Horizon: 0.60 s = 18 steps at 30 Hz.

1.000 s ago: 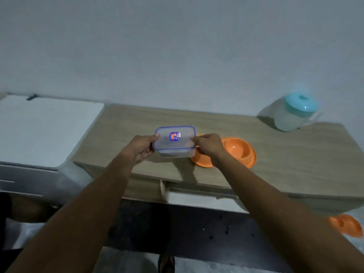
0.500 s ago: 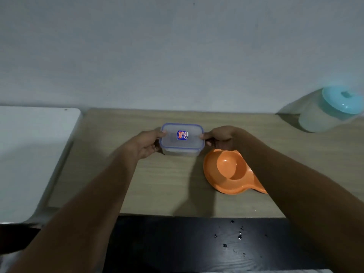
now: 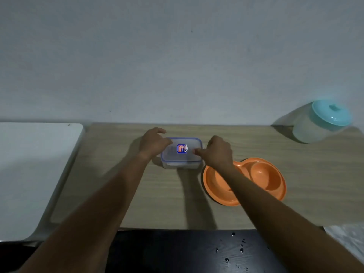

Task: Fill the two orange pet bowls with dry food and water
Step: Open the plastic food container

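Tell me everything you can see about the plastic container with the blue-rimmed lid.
The container is a small rectangular box of clear, frosted-looking plastic with rounded corners. Its lid is on, edged in blue, with a small red, white and blue sticker near the middle. It sits upright on the wooden tabletop, just left of the orange pet bowl. The left hand rests at its left end and the right hand at its right end, fingertips on the lid. The contents cannot be made out.

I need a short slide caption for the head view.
Both hands, left hand and right hand, on the lidded container beside the empty orange bowl.
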{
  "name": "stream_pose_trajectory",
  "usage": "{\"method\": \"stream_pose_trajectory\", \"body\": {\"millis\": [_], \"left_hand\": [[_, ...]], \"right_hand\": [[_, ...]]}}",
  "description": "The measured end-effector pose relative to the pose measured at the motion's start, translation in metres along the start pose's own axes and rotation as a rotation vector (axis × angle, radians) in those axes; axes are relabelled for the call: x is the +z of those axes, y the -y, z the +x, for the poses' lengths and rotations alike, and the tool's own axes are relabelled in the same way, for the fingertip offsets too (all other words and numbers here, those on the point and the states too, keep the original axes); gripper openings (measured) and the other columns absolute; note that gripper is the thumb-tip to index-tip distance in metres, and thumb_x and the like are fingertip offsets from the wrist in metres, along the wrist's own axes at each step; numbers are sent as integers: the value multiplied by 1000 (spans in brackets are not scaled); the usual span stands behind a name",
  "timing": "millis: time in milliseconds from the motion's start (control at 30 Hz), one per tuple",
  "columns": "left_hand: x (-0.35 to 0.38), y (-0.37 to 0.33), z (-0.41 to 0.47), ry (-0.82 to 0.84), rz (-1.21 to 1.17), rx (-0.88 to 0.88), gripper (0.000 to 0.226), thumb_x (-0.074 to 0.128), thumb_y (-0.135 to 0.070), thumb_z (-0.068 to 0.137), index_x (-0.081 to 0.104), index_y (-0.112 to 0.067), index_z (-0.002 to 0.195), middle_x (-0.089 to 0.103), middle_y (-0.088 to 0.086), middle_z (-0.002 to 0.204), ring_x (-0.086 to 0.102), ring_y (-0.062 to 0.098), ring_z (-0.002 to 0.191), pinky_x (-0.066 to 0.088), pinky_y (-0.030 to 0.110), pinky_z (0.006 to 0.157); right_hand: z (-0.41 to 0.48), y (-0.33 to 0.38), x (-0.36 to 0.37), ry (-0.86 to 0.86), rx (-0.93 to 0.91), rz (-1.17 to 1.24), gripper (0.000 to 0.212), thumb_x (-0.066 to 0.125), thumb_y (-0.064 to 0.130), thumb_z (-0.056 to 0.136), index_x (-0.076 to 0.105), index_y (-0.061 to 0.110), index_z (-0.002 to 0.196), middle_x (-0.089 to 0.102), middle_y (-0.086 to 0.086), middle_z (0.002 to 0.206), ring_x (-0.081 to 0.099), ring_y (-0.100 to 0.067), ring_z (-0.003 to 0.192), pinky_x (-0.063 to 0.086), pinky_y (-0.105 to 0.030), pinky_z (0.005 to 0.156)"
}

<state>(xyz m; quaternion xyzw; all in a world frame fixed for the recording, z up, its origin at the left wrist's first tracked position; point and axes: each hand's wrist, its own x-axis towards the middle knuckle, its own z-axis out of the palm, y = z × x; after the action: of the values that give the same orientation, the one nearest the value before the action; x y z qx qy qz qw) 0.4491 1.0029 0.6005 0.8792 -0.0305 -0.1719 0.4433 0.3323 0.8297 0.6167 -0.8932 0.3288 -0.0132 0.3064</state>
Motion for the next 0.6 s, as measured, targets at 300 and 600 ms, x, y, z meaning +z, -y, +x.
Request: {"method": "stream_pose_trajectory", "body": {"millis": [300, 600], "left_hand": [[24, -22, 53, 483, 253, -31, 59, 62, -56, 86, 72, -1, 105, 71, 14, 108, 68, 30, 99, 52, 36, 84], [22, -21, 58, 651, -157, -402, 29, 74, -31, 84, 69, -5, 97, 69, 18, 110, 66, 28, 81, 53, 45, 92]], "right_hand": [[-66, 4, 74, 160, 578, 1290, 23, 75, 19, 90, 71, -2, 85, 72, -13, 75, 71, -20, 59, 61, -27, 63], [-66, -4, 87, 164, 472, 1349, 26, 69, 22, 95, 66, -3, 86, 74, -15, 73, 71, -22, 68, 62, -36, 78]]}}
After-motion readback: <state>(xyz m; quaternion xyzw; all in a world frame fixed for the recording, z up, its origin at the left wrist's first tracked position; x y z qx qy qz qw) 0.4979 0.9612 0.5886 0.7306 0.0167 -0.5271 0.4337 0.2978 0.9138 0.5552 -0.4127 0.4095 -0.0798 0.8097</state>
